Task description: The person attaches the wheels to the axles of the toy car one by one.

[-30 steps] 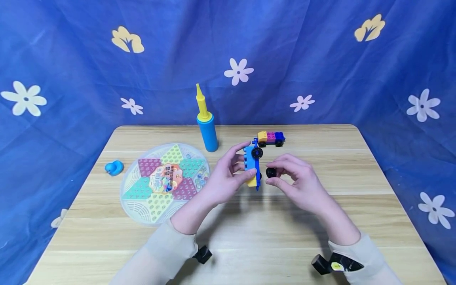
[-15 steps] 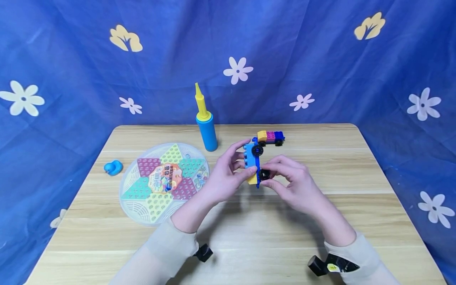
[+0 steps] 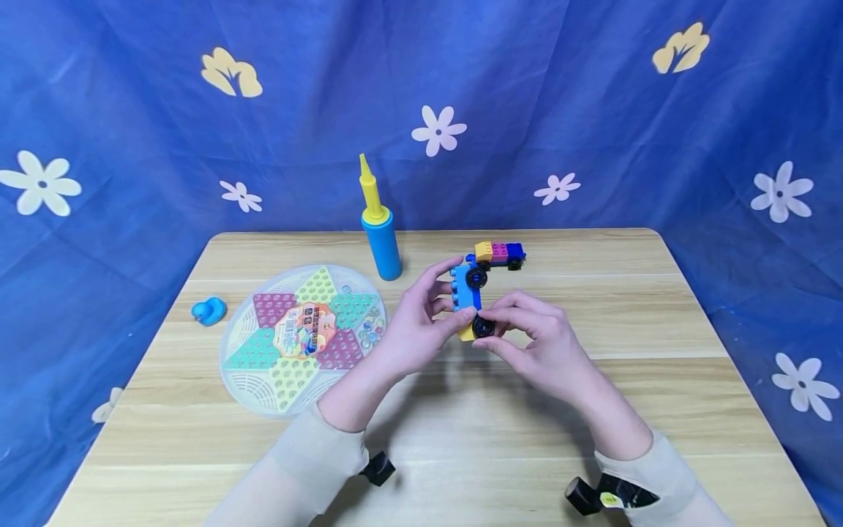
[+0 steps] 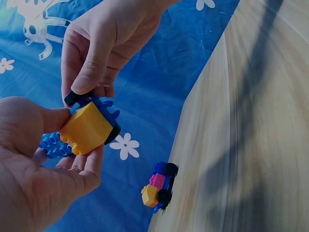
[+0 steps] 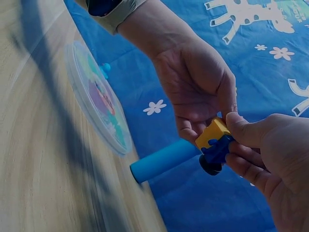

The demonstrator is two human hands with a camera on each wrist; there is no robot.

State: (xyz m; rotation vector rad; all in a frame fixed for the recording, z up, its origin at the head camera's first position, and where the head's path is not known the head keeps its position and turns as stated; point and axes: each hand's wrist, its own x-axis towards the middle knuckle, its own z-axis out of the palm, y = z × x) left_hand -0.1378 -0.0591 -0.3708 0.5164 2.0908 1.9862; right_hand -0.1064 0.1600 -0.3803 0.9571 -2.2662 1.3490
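— Head view first: what do the fingers (image 3: 469,315) have hold of?

— Left hand (image 3: 411,333) curls thumb and fingers round a blue plastic block car with a yellow end brick (image 3: 465,301), held up above the wooden surface (image 3: 461,410). The car's long axis runs away from the person, yellow end nearest. Right hand (image 3: 540,344) pinches a small black plastic wheel (image 3: 483,326) between thumb and forefinger, right against the car's lower, near end.

— So which way does the wheel lie from the car?

— On the car's right side, touching it by the yellow brick; a second black wheel (image 3: 476,278) sits on the same side at the far end. Whether the pinched wheel is seated on its axle, I cannot tell. Left wrist view shows the thumb (image 4: 91,72) pressing down on it.

— And round about?

— A second small block car in yellow, pink and blue (image 3: 500,254) stands just beyond the hands. A blue and yellow hand pump (image 3: 378,227) stands upright farther left, then a round plastic checkers board (image 3: 304,335), and a little blue duck (image 3: 208,310) near the left edge.
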